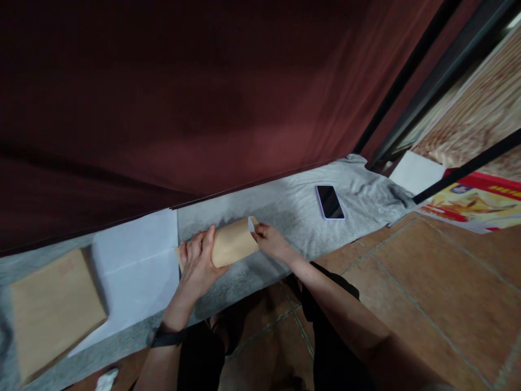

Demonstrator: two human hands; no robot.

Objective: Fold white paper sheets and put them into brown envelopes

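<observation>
A brown paper envelope lies on the grey cloth in front of me, bulging slightly. My left hand grips its left end, the thumb along the near side and the fingers over the far side. At the right end, my right hand pinches the envelope's edge, where a small white paper piece shows. Whether that piece is a separate sheet or the envelope's inside, I cannot tell. Left of my left hand, creased white paper sheets lie flat. A stack of brown envelopes partly covers them.
A phone lies on the grey cloth to the right. A dark red curtain hangs behind the narrow surface. Black bars and a colourful printed box stand at the right, above the tiled floor.
</observation>
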